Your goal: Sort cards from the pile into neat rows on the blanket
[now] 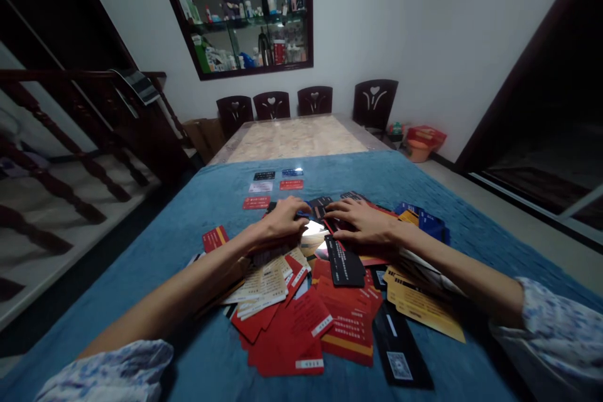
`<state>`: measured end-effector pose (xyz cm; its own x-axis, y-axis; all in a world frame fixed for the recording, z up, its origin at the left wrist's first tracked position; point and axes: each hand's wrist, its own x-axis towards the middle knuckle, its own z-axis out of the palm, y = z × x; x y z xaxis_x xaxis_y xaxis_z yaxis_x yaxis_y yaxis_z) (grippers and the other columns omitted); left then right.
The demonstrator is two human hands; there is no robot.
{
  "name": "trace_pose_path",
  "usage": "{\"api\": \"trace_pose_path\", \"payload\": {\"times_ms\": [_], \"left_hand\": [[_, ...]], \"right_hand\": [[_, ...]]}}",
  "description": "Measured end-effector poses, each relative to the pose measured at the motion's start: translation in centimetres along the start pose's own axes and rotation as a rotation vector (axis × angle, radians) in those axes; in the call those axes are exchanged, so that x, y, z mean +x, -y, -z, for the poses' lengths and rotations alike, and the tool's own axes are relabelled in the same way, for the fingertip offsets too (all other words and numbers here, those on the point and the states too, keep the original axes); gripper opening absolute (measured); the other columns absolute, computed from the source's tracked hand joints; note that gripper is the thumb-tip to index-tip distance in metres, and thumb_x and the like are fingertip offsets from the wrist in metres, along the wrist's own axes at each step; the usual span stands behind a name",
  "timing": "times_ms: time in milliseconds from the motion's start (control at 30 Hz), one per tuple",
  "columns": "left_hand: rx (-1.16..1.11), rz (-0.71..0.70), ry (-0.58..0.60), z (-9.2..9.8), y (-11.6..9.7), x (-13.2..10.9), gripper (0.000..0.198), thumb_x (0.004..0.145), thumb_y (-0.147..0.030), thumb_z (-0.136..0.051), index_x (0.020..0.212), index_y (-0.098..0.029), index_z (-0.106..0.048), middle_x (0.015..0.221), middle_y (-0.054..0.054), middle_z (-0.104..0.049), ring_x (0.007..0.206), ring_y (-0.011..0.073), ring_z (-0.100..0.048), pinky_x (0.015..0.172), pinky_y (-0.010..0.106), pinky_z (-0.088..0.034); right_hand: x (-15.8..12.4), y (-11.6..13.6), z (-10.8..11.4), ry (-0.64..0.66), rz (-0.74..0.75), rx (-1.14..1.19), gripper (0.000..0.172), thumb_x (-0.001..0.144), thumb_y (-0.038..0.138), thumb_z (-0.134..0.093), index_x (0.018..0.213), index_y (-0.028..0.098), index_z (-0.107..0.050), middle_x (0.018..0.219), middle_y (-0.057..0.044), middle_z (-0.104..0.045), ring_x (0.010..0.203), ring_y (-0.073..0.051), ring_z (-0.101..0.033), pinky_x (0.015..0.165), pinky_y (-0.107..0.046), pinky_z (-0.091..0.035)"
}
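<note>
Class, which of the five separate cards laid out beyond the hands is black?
The black card, farthest in the left column; the others are a blue card, a pale card and two red cards.

Light: dim | glare: white, central cards (315,227) | right doorway (551,94): near-black | edges: stretched

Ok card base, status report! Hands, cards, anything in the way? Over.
Left hand and right hand: both open, on the card pile. Five cards laid out separately beyond it. Only obstruction seen: hands covering part of the pile.
</note>
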<state>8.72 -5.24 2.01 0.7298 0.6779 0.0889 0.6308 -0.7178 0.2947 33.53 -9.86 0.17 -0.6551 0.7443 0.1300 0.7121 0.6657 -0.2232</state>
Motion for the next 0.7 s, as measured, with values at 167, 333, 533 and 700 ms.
{"api": "trace_pose_path", "payload": {"times_ms": [167, 333, 533, 700], "left_hand": [[-0.002, -0.033, 0.072, 0.1, -1.1, 0.4, 0.028, 0.079, -0.026, -0.067, 0.106, -0.023, -0.072, 0.11, 0.007, -0.066, 0.107, 0.0263, -0.056, 0.095, 0.038, -0.044], [-0.006, -0.047, 0.142, 0.5, -2.1, 0.0, 0.024, 0.076, -0.026, -0.073, 0.099, -0.022, -0.071, 0.109, 0.006, -0.061, 0.111, 0.0274, -0.051, 0.095, 0.04, -0.04], [0.003, -0.033, 0.208, 0.6, -1.7, -0.7, 0.028, 0.075, -0.029, -0.076, 0.101, -0.022, -0.066, 0.111, 0.006, -0.056, 0.11, 0.0267, -0.047, 0.093, 0.038, -0.038], [-0.049, -0.033, 0.16, -0.1, -1.6, 0.1, 0.026, 0.08, -0.023, -0.07, 0.106, -0.023, -0.065, 0.114, 0.006, -0.058, 0.111, 0.0266, -0.048, 0.093, 0.039, -0.039]], "right_hand": [[-1.9, -1.5, 0.1, 0.011, 0.001, 0.018, 0.056, 0.089, 0.063, -0.052, 0.133, 0.03, -0.06, 0.14, -0.01, -0.055, 0.125, -0.031, -0.047, 0.103, -0.053, -0.036], [-3.0, -1.8, 0.6, 0.029, 0.014, 0.053, 0.056, 0.086, 0.06, -0.058, 0.131, 0.028, -0.061, 0.136, -0.01, -0.057, 0.123, -0.031, -0.047, 0.102, -0.05, -0.036], [-2.7, -1.5, 1.5, 0.028, -0.004, 0.08, 0.049, 0.081, 0.061, -0.063, 0.113, 0.025, -0.069, 0.12, -0.01, -0.063, 0.112, -0.03, -0.051, 0.095, -0.047, -0.04], [-1.6, -0.7, 1.4, -0.012, -0.088, 0.023, 0.05, 0.083, 0.067, -0.057, 0.107, 0.026, -0.07, 0.112, -0.012, -0.064, 0.109, -0.032, -0.05, 0.088, -0.047, -0.041]]}}
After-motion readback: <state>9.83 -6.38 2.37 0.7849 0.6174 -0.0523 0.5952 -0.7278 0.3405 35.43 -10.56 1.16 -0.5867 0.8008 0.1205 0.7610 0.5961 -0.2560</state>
